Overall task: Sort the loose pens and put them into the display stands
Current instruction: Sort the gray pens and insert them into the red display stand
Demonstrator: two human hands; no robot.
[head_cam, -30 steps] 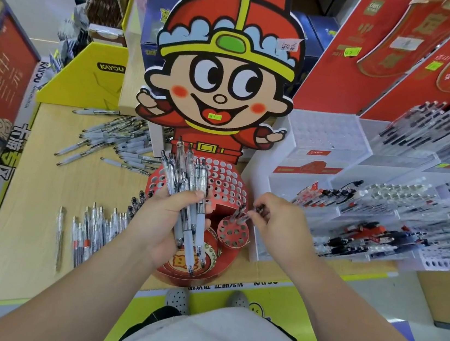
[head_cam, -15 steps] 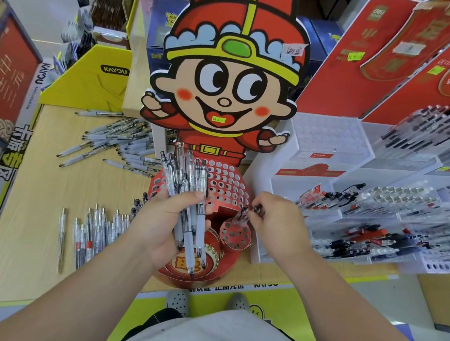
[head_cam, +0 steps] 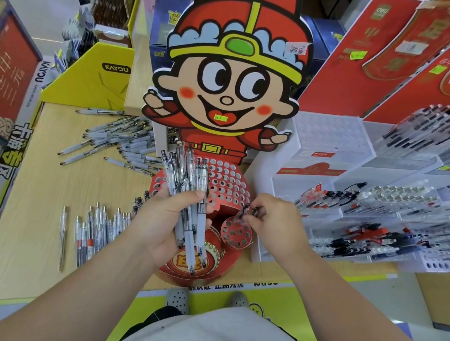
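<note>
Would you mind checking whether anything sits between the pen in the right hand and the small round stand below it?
Nothing visible does. The right hand pinches the pen just above the small round stand, whose visible holes face up uncovered. The left hand holds its bundle of pens off to the side.

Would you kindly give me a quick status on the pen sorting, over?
Left hand grips a pen bundle. Right hand pinches a pen at the small red holder. Nothing in the way.
</note>
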